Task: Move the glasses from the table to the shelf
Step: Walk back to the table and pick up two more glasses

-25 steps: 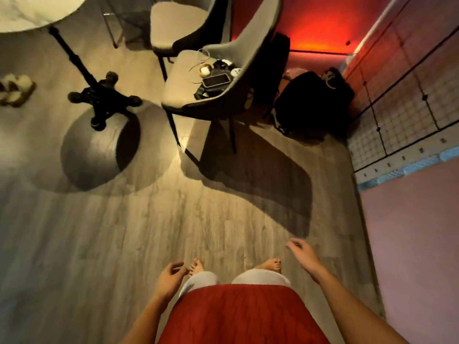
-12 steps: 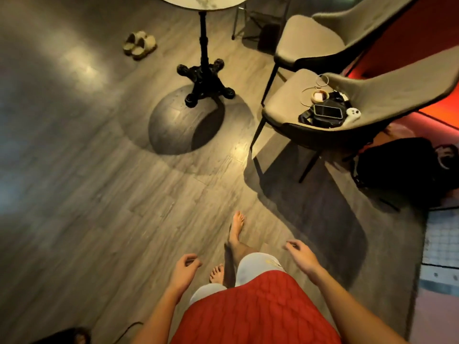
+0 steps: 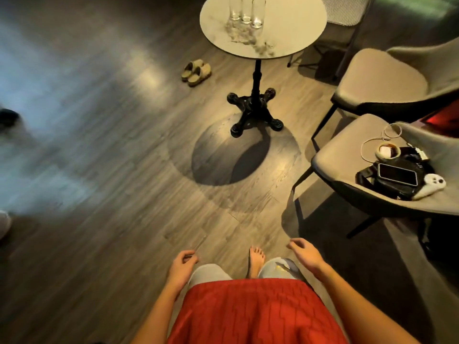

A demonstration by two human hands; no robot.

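While our left hand (image 3: 182,265) and right hand (image 3: 304,254) hang loosely curled and empty, three tall glasses (image 3: 246,9) stand clustered on the round tabletop (image 3: 293,28), well ahead. We judge this the approach; next we close in and take hold of, probably, the nearest glass.

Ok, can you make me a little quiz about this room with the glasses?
1. How many glasses stand on the round table?
2. True or false: the left hand holds a glass.
3. What lies on the floor left of the table: A slippers, B a ball, C a book?

Key:
1. Three.
2. False; both the left and the right hand are empty.
3. A.
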